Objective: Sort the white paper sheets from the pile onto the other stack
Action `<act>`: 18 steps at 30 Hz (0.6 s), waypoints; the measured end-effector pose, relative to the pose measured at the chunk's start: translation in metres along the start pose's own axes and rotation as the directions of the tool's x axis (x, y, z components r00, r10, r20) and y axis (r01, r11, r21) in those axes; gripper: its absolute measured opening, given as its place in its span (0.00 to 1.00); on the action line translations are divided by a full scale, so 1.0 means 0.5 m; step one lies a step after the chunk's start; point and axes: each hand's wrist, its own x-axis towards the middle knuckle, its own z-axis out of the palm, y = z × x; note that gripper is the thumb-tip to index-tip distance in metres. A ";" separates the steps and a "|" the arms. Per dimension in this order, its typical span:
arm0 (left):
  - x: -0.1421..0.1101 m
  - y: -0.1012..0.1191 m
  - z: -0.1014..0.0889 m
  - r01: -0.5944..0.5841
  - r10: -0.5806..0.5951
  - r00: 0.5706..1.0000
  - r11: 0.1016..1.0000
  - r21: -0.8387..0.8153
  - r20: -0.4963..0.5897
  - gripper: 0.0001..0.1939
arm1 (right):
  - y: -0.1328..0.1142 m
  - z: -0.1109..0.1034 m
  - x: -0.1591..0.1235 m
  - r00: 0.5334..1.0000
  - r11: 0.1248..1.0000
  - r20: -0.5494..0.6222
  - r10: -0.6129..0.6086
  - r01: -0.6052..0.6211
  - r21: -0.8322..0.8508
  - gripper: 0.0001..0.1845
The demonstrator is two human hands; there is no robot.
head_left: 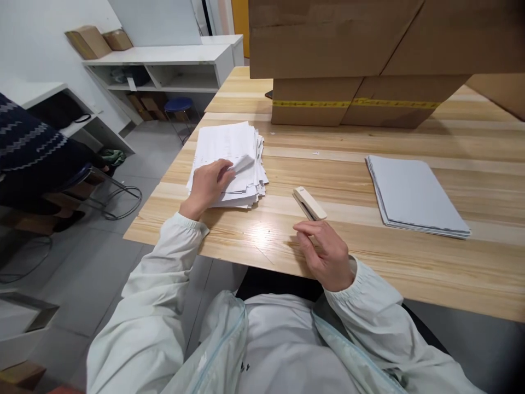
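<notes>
My left hand point(212, 185) is over an uneven stack of printed papers point(223, 139) on the left part of the table. Its thumb and fingers pinch the near corner of the top sheet of paper point(243, 167), which curls up from the pile. Just in front of my right hand point(325, 254) lies a cream-coloured stapler point(310, 203), set at a slant on the wood. The right hand hovers or rests near the table's front edge, its fingers curled together and nothing visible in them.
A neater stack of papers point(416, 194) lies to the right on the wooden table point(348, 175). Large cardboard boxes point(318, 101) stand along the back. A seated person point(28, 142) is at far left, by white shelves point(164, 53) and a blue stool point(179, 104).
</notes>
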 end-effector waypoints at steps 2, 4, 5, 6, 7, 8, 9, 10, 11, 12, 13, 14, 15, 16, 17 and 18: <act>0.000 -0.006 0.009 0.039 -0.039 0.996 0.999 -0.001 -0.078 0.08 | 0.001 0.000 -0.002 1.000 1.000 0.012 0.025 -0.025 -0.002 0.12; -0.007 -0.002 0.014 0.051 -0.050 0.987 0.999 0.002 -0.155 0.11 | 0.000 -0.002 -0.004 0.998 0.999 0.024 0.050 -0.050 0.005 0.11; -0.015 0.006 0.013 0.035 -0.034 0.981 0.999 0.006 -0.189 0.12 | -0.001 -0.002 -0.005 0.997 0.997 0.026 0.075 -0.075 0.020 0.10; -0.027 0.018 0.010 0.007 -0.004 0.974 1.000 0.013 -0.225 0.12 | -0.002 -0.002 -0.005 0.992 0.991 0.032 0.119 -0.120 0.051 0.09; -0.043 0.033 0.006 -0.034 0.040 0.964 0.999 0.025 -0.261 0.13 | -0.003 -0.001 -0.004 0.980 0.975 0.047 0.191 -0.196 0.107 0.07; -0.062 0.052 0.001 -0.082 0.088 0.951 0.996 0.033 -0.296 0.12 | -0.005 0.001 0.000 0.954 0.934 0.078 0.291 -0.301 0.193 0.07; -0.084 0.074 -0.005 -0.142 0.145 0.929 0.989 0.034 -0.339 0.11 | -0.006 0.004 0.005 0.903 0.852 0.138 0.406 -0.429 0.299 0.08; -0.108 0.097 -0.010 -0.205 0.203 0.905 0.978 0.033 -0.375 0.09 | -0.007 0.007 0.014 0.827 0.722 0.227 0.514 -0.560 0.405 0.11; -0.133 0.121 -0.013 -0.273 0.260 0.883 0.962 0.023 -0.390 0.08 | -0.007 0.012 0.024 0.735 0.556 0.334 0.591 -0.670 0.492 0.16; -0.158 0.144 -0.015 -0.326 0.299 0.876 0.945 -0.006 -0.378 0.08 | -0.007 0.018 0.035 0.646 0.382 0.443 0.621 -0.744 0.548 0.21; -0.183 0.166 -0.015 -0.358 0.317 0.879 0.932 -0.054 -0.356 0.09 | -0.006 0.023 0.046 0.580 0.235 0.536 0.614 -0.782 0.577 0.26; -0.205 0.186 -0.013 -0.368 0.311 0.889 0.922 -0.119 -0.337 0.09 | -0.005 0.029 0.055 0.540 0.132 0.602 0.588 -0.798 0.587 0.29; -0.224 0.203 -0.011 -0.370 0.309 0.909 0.907 -0.201 -0.279 0.08 | -0.003 0.035 0.062 0.528 0.081 0.633 0.566 -0.800 0.594 0.31; -0.239 0.217 -0.009 -0.336 0.284 0.937 0.889 -0.311 -0.202 0.07 | -0.001 0.039 0.065 0.539 0.082 0.632 0.556 -0.793 0.604 0.32; -0.251 0.228 -0.007 -0.259 0.238 0.966 0.866 -0.428 -0.103 0.05 | 0.000 0.043 0.065 0.568 0.130 0.604 0.559 -0.779 0.613 0.32; -0.258 0.237 -0.005 -0.143 0.178 0.984 0.830 -0.539 0.013 0.05 | 0.001 0.045 0.061 0.608 0.214 0.555 0.567 -0.760 0.614 0.32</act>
